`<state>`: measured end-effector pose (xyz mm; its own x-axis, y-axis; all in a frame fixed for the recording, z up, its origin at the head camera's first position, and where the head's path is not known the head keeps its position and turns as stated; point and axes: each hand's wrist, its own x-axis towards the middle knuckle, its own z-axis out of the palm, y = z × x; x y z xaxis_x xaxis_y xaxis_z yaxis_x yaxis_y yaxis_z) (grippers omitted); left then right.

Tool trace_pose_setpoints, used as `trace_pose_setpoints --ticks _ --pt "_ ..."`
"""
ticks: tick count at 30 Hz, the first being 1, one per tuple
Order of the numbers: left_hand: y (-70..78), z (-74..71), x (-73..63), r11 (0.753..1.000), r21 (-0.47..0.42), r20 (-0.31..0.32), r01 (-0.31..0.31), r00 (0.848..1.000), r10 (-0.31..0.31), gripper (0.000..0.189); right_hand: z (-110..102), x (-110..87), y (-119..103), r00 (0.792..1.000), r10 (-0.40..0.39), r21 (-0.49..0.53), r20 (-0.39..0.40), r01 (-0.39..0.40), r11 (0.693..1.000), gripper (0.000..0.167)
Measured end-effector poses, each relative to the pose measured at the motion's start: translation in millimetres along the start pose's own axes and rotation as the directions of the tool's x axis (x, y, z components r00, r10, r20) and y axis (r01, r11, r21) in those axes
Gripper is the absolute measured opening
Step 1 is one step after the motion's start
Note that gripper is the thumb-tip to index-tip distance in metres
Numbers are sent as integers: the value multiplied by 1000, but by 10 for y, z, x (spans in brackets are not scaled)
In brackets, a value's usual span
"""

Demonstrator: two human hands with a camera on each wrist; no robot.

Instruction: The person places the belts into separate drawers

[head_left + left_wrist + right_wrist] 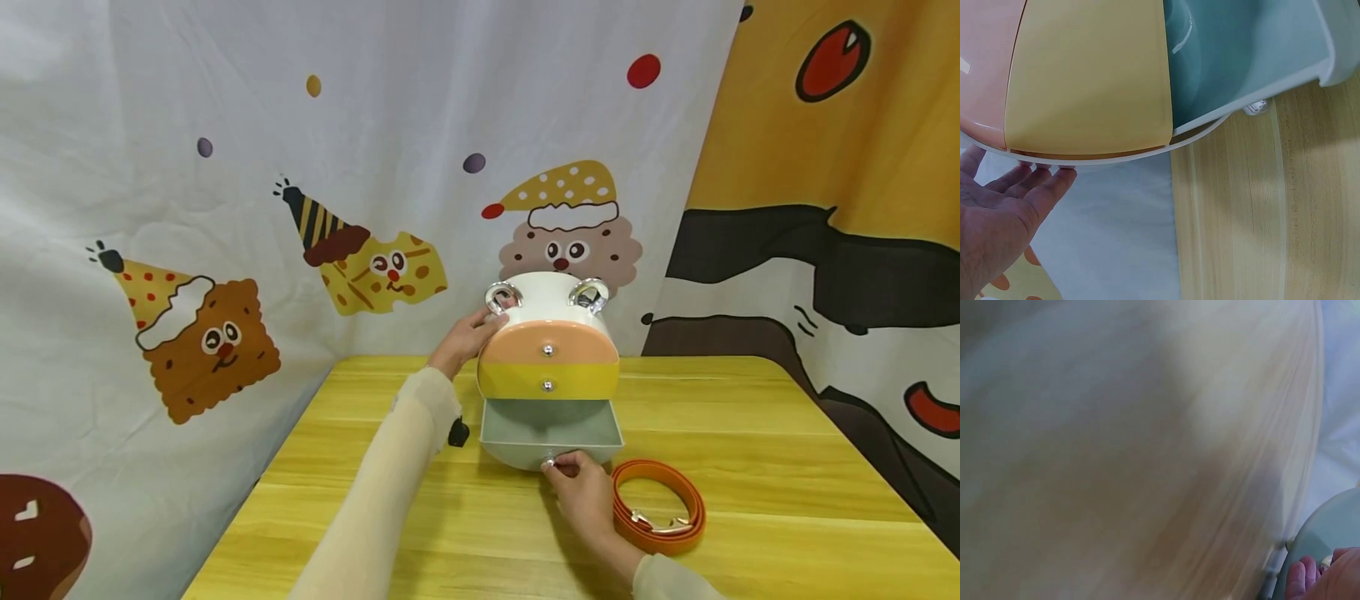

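A small rounded drawer box (542, 293) with a white shell and silver ring-shaped ears stands on the table. Its peach drawer (513, 343) and yellow drawer (1088, 75) are closed. The grey-green bottom drawer (517, 454) is pulled out, and its visible inside is bare. My left hand (467, 340) rests on the left side of the shell; its fingertips (1063, 178) touch the rim beside the peach and yellow fronts. With thumb and fingers, my right hand (585, 496) pinches the silver knob (549, 462) of the bottom drawer. In the right wrist view only part of that hand (1335, 581) shows.
A coiled orange belt (696, 525) with a metal clasp lies just right of my right hand. Left of the box sits a small black object (458, 432). Behind the wood-grain table (795, 467) hangs a printed cartoon curtain (420, 100).
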<state>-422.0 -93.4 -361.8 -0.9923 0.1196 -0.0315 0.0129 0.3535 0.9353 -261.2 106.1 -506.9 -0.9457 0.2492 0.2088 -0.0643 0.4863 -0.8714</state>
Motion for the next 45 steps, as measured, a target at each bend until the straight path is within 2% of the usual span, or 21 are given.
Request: trace_pose_setpoints --ticks 17,26,34,45 --pt "7 -3 1 1000 -7 -4 -3 1000 3 81 -47 -33 -17 999 -18 6 27 18 1000 13" --pt "0 -10 17 1000 -19 4 -4 1000 4 79 -117 -25 -33 996 -9 75 92 2 997 14" --pt "9 -5 -2 1000 -7 -1 7 1000 -7 84 -242 -29 -7 980 -3 143 200 -26 989 22" --pt "5 0 -3 1000 -9 -3 6 1000 -6 84 -490 -29 27 957 33 143 288 -77 987 32"
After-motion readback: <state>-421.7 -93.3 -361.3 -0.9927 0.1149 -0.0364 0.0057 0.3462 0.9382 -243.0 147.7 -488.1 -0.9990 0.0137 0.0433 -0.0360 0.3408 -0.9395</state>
